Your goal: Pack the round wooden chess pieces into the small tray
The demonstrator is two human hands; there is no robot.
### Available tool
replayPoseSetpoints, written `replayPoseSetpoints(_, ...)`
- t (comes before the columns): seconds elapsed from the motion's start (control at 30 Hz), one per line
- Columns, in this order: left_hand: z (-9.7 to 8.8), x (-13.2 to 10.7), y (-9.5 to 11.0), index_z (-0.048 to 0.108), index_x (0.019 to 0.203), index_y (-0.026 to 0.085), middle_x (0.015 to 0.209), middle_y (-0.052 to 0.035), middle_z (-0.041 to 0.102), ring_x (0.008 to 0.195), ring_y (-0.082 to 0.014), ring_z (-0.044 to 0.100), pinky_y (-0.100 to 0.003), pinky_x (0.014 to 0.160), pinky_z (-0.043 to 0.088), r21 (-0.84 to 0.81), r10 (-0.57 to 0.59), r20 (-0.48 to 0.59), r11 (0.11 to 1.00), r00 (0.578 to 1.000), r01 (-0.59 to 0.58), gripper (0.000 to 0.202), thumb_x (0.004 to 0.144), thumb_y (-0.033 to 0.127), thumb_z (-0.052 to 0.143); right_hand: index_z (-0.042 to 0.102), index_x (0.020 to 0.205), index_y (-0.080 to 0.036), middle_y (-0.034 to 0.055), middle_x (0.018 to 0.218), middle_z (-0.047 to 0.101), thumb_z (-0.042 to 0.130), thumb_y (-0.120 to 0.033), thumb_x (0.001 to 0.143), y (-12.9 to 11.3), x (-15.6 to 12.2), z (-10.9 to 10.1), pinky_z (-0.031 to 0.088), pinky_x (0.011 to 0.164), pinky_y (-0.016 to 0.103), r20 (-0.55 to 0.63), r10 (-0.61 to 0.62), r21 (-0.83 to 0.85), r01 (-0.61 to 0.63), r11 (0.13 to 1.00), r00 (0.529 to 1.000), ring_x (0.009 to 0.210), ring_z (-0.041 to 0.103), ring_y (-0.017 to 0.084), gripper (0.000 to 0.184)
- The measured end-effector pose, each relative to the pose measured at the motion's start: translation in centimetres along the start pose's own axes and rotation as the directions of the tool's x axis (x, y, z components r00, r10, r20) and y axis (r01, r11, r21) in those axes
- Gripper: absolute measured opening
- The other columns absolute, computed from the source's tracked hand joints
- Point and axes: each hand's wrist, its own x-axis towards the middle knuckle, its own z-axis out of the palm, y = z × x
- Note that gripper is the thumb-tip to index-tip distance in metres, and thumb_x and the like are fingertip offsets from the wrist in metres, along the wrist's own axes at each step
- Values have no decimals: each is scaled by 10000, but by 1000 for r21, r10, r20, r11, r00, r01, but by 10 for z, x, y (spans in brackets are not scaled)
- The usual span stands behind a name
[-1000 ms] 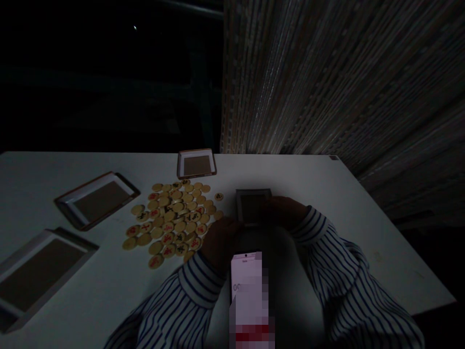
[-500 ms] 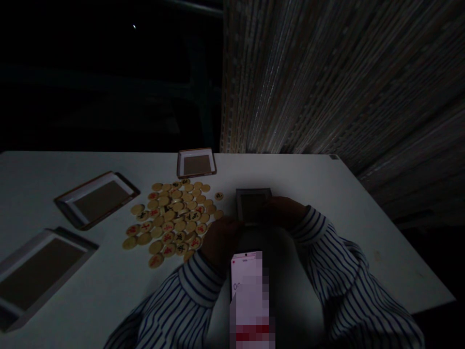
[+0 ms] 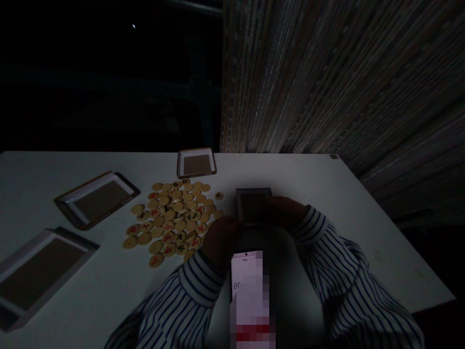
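Note:
In the dim head view, a small shallow box (image 3: 253, 190) with a dark inside lies on the table in front of me. My right hand (image 3: 285, 211) reaches over its right side. Near the box's lower left corner is my left hand (image 3: 222, 238), beside the pile of pieces. The fingers of both hands are lost in shadow, so any grip on the box cannot be made out. Left of my left hand spread many round wooden Chinese chess pieces (image 3: 169, 226), some with red or black characters. One piece (image 3: 218, 196) lies apart, between pile and box.
A lit phone (image 3: 249, 291) is below my hands, partly blurred out. Open trays stand around the pile: one (image 3: 196, 150) at the back, one (image 3: 61, 199) at left, another (image 3: 32, 310) at front left. A ribbed curtain (image 3: 290, 72) hangs behind the white table (image 3: 308, 169).
Almost nothing differs. Both hands, the box, the trays and the pieces keep their places.

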Motion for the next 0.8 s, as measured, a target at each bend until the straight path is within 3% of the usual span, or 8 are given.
replayPoseSetpoints(0.2,1,0,-1,631,977,184,896,-60,625,851,-184,559,-306,755,440,14,15,2,1000,1000,-15,251,831,208,429,667,904,-171,87,920,665,459,-222,819,-3,0,-3,422,676,269,35,-8,-105,12,994,999,823,603,186,231)
replayPoseSetpoints(0.43,-1,0,0,644,939,190,866,-57,628,831,-176,564,-297,735,441,24,1,12,1000,1000,-1,235,827,209,439,661,897,-190,61,923,665,457,-225,830,-3,-4,-6,412,687,249,8,-13,-35,13,999,1000,811,600,158,218)
replayPoseSetpoints(0.6,-1,0,1,637,975,188,895,-61,627,842,-175,562,-296,749,440,13,7,5,1000,1000,-7,247,818,189,447,653,922,-208,47,955,653,460,-227,834,2,-3,0,416,717,260,-52,-102,-6,102,995,993,848,585,152,214)
replayPoseSetpoints(0.8,3,-1,-3,639,961,193,870,-59,625,822,-185,562,-308,727,442,15,27,-38,1000,999,-27,241,820,211,445,652,935,-197,60,970,640,461,-207,828,0,-2,0,426,705,268,-2,-99,-25,99,995,995,838,579,151,220)
